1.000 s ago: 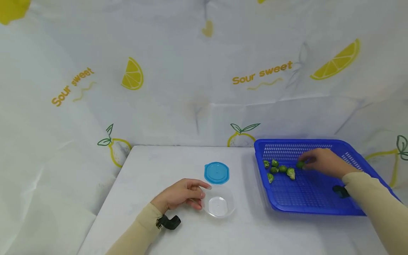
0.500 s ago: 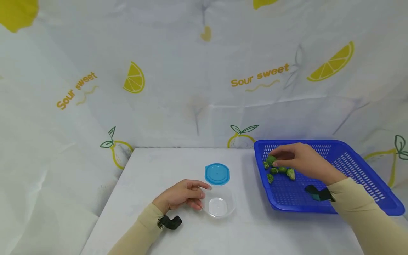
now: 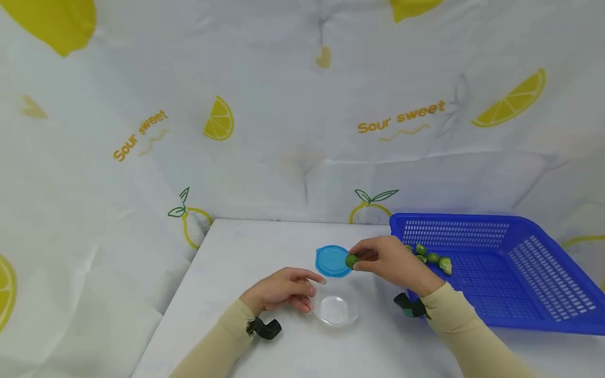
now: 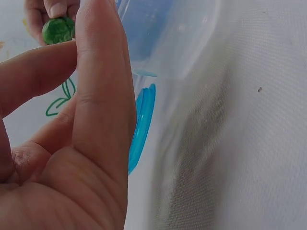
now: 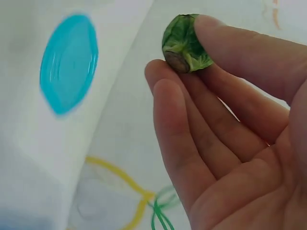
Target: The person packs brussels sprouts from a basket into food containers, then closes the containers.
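Between the thumb and fingers of my right hand (image 3: 393, 262) is a green Brussels sprout (image 3: 352, 261), its cut stem end (image 5: 177, 61) showing in the right wrist view. That hand is over the table, by the lid's right edge in the head view. My left hand (image 3: 284, 290) holds the left side of a clear plastic bowl (image 3: 334, 311), which has nothing in it. In the left wrist view the thumb (image 4: 103, 96) covers part of the bowl's wall (image 4: 196, 28). Behind the bowl lies a blue lid (image 3: 331, 260), flat on the table.
At the right stands a large blue plastic basket (image 3: 491, 283) with slotted walls. Several Brussels sprouts (image 3: 432, 258) lie in its far left corner. The white table (image 3: 255, 241) ends against a lemon-print cloth (image 3: 283, 157) at the back.
My right hand has picked up a sprout inside the basket and carried it left, out over the table beside the lid. My left hand has stayed at the bowl. The head view has shifted slightly.
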`<action>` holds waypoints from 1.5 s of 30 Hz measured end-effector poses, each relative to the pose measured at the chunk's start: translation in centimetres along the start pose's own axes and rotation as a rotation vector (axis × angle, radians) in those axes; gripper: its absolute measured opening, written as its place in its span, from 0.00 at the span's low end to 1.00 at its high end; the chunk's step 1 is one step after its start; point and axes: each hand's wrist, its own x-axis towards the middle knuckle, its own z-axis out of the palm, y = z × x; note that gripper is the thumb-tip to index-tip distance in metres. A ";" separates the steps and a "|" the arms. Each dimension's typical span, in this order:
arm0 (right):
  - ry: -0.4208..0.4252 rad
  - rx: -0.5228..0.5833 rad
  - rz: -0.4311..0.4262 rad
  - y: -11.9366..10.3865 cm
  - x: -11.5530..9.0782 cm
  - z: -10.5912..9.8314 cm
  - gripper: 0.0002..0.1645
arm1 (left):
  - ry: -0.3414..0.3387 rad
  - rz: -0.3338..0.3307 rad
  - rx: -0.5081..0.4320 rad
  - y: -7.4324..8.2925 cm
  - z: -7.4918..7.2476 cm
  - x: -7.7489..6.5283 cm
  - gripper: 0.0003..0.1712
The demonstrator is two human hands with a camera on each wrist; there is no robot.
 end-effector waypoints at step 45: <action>-0.076 -0.068 -0.053 -2.6 0.5 8.8 0.10 | -0.029 -0.004 0.000 0.2 -0.1 0.0 0.25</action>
